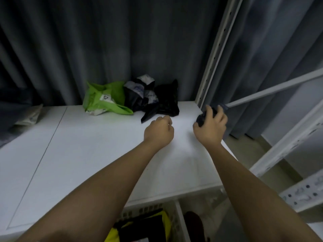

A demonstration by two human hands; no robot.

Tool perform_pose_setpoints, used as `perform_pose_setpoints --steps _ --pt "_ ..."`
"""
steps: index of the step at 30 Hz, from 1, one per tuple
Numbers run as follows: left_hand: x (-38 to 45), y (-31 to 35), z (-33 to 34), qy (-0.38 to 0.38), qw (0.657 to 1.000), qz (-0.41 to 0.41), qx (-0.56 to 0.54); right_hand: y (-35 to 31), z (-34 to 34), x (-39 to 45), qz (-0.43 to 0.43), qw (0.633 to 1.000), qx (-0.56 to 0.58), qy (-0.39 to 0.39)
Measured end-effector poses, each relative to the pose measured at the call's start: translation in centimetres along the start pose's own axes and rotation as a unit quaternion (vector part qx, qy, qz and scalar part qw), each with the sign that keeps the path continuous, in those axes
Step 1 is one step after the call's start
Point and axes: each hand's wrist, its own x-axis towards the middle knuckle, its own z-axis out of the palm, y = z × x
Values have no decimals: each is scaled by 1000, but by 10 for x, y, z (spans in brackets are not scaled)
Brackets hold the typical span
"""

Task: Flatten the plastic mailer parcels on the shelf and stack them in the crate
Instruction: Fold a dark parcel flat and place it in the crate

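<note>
We see a dark grey curtain (104, 49) hanging behind everything, and in front of it the white shelf (87, 154) that spreads across most of the view, with a pale metal upright (215, 55) rising at its far right corner. Below the shelf's near edge sits the white slotted crate (178, 217), and inside it lie flat pieces in yellow and black (139, 226). At the back of the shelf, against the curtain, we count 3 crumpled mailers side by side: the green mailer (106, 98) on the left with a small white label, the black-and-white printed mailer (141, 91) touching it in the middle, and the plain black mailer (167, 100) on the right, its tail trailing forward onto the shelf. A pale parcel (29, 116) lies well apart at the shelf's far left edge. Our 2 bare forearms reach in from below. The left hand (160, 131) hovers near the black mailer's trailing tip, fingers curled into a loose fist with nothing in it. The right hand (211, 124), at the shelf's right edge, is wrapped around a small dark bundle (201, 118); it is too blurred for us to tell what it is.
</note>
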Motion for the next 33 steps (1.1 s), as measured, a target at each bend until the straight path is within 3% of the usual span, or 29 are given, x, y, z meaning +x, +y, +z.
perform_pose_setpoints --steps 8,12,16,19,23,28,33 --pt "39 -10 21 -26 999 -18 -41 18 30 63 58 985 -40 -158" --pt "37 -17 24 -45 997 -33 -45 19 41 61 39 994 -5 -98" --pt "26 -24 20 -44 997 -38 -50 10 32 41 10 991 130 -30" --pt "14 -29 12 -30 996 -50 -73 -6 22 18 -41 976 213 -21" --pt "-6 -45 -10 -15 990 -89 -106 -39 7 -11 -57 937 339 -54" --pt "-52 -76 -68 -14 966 -138 -219 -98 -10 -65 -20 859 484 -164" --pt "-101 -111 -115 -8 924 -179 -337 -155 -20 -117 81 760 621 -175"
